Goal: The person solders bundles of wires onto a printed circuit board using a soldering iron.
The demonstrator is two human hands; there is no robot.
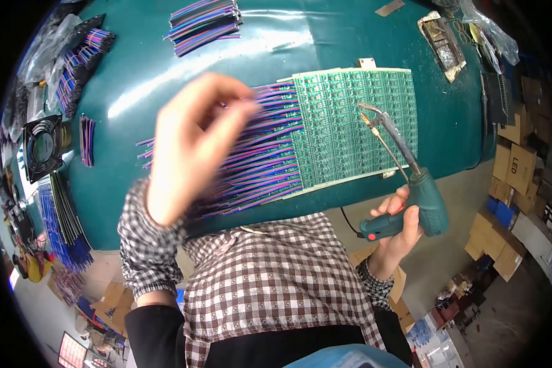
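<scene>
My right hand [398, 230] is wrapped round the handle of a green soldering gun [427, 199]. The gun's bent metal tip [369, 110] is over the green circuit board panel [349, 132], which carries many small repeated boards. Along the panel's left edge lie rows of thin multicoloured wires [257, 162], running left across the bench. My left hand [193, 144] hovers over these wires, blurred by motion, thumb and forefinger curled toward each other near the upper rows. What is between those fingertips cannot be made out.
The green bench [135, 37] holds a wire bundle [205, 24] at the back and a small one [87, 142] at left, near a black fan [43, 148]. A stained metal tray [441, 46] lies at the far right. Cardboard boxes [515, 172] stand beyond the bench.
</scene>
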